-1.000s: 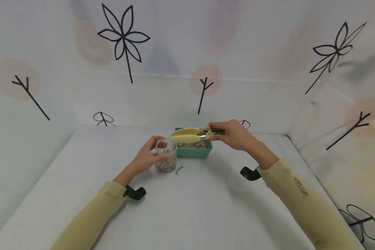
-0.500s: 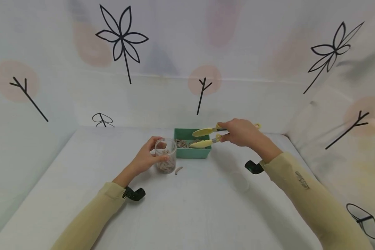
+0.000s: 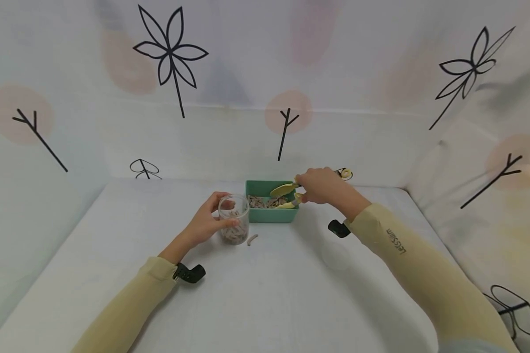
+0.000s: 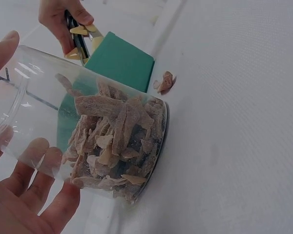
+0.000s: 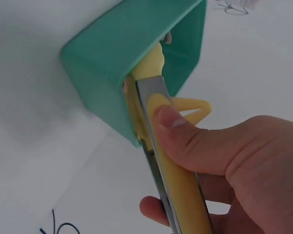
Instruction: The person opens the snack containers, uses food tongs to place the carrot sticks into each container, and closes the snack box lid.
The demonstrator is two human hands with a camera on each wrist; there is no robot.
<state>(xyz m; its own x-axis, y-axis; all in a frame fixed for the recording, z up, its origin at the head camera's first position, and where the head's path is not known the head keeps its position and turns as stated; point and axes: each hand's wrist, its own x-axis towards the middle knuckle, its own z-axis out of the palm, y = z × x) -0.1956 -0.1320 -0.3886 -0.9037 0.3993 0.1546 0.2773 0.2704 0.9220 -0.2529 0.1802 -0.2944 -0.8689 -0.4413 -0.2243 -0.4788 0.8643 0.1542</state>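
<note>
My left hand (image 3: 207,219) grips a clear jar (image 3: 235,215) round its side, standing upright on the table. Brownish dried strips (image 4: 112,136) fill the lower part of the jar, as the left wrist view shows. In my right hand (image 3: 324,186) is a pair of yellow-tipped tongs (image 5: 173,165), thumb pressed on one arm. Their yellow heads reach down into a green rectangular box (image 3: 271,215), spread apart in the head view. More of the dried strips (image 3: 258,202) lie in that box. Whether the tongs touch any strip cannot be told.
One loose strip (image 3: 252,239) lies on the white table (image 3: 265,294) in front of the box, right of the jar. A clear round lid (image 3: 335,256) rests farther right. Patterned cloth walls (image 3: 229,137) stand behind and at both sides.
The tongs moved from above the jar's mouth rightward to the box, spread apart, and then dipped into it. My left hand and the jar have stayed in place.
</note>
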